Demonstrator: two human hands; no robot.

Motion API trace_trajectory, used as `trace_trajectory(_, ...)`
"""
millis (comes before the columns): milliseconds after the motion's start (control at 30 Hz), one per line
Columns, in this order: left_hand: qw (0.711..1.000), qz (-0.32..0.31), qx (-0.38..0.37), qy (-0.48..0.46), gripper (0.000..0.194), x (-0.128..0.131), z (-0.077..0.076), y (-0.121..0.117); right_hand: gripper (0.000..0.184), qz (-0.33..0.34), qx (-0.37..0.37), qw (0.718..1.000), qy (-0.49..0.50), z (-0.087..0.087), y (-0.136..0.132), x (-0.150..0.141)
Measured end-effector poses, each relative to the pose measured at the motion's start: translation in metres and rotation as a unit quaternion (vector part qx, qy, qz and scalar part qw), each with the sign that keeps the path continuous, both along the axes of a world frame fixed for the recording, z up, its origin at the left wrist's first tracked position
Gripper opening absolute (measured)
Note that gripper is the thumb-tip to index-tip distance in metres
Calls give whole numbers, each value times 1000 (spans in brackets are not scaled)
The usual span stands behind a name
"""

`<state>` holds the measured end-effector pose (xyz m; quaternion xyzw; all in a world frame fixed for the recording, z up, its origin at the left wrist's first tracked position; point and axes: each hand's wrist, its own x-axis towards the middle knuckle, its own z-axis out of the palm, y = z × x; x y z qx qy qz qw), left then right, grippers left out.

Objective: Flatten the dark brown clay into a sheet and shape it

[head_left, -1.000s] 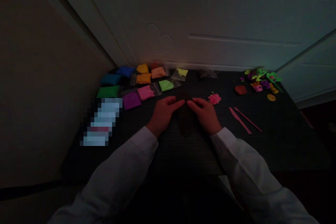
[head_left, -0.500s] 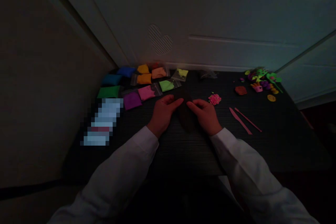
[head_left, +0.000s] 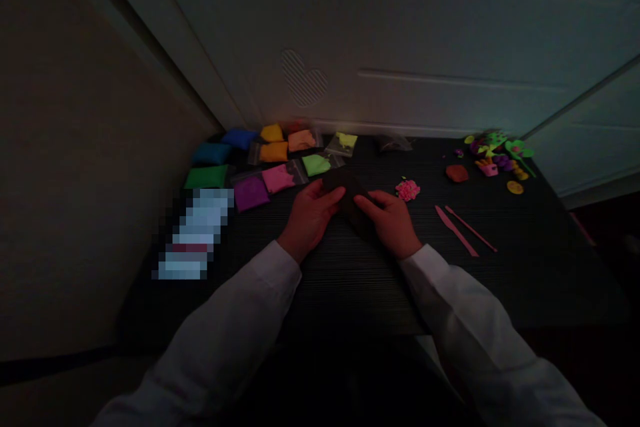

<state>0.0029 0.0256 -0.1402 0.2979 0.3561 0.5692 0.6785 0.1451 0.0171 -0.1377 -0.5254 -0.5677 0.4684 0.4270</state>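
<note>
In the head view, the left hand (head_left: 311,219) and right hand (head_left: 393,220) pinch a dark, smooth-looking, flattened oval piece (head_left: 353,203), perhaps clay, above the wood-grained black table (head_left: 345,293). Right of the piece lie a crinkled pink cluster (head_left: 408,189) and a slim pink blade-shaped tool (head_left: 456,231).

A home-like room is indicated by 1 pale panelled surface (head_left: 400,27) with heart relief (head_left: 305,78) behind the dark table (head_left: 345,293).
</note>
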Motion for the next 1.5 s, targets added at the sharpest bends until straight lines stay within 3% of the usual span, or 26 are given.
trace_trajectory(167, 998, -34, -39, 34, 20, 0, -2, -1, 26, 1, -5, 1000, -8, 3, 0, 1)
trace_trajectory(500, 999, -10, -28, 28, 22, 0, 0, -1, 26, -37, 17, 999, -4, 1, 2, 2)
trace_trajectory(733, 1000, 13, -17, -4, 20, -3, -1, 2, 27, -12, 2, 1000, 0, 3, 1, 2)
trace_trajectory(967, 996, -74, -43, 30, 23, -1, -3, -1, 23, -28, 35, 998, -42, 7, -1, 3)
trace_trajectory(1200, 998, -52, -32, 29, 24, -4, -3, -1, 28, -10, 18, 1000, 17, 3, 0, 4)
trace_trajectory(1500, 995, -87, -47, 35, 23, 0, 0, -3, 24, -27, 39, 998, -29, 8, -1, 5)
